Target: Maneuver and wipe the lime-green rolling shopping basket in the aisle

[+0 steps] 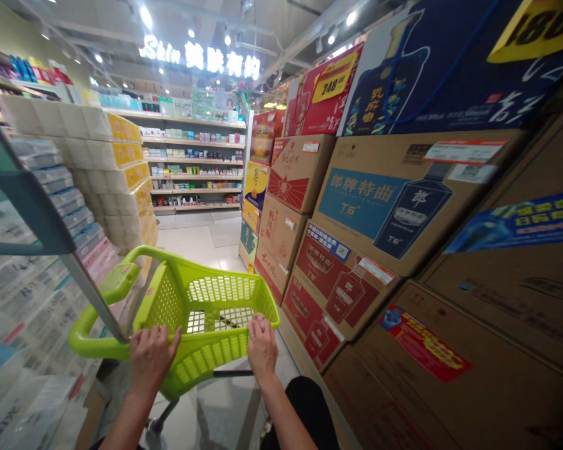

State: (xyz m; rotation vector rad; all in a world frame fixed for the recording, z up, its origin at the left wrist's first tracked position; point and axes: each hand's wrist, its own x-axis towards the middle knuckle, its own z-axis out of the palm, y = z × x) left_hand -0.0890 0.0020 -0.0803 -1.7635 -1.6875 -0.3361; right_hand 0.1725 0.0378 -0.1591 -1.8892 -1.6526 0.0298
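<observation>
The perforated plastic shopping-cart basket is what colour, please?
The basket is lime green; head view.

The left hand (153, 355) curls over the green cart's (213, 340) near side toward its handle end, the right hand (263, 347) toward its front; both forearms (288, 409) slant inward to it.

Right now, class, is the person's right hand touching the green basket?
Touching: the head view shows the right hand curled over the rim of the green basket, no gap visible.

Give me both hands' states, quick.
Left hand: closed, holding the green cart by its near rim.
Right hand: closed, holding the same rim, farther right.
</observation>
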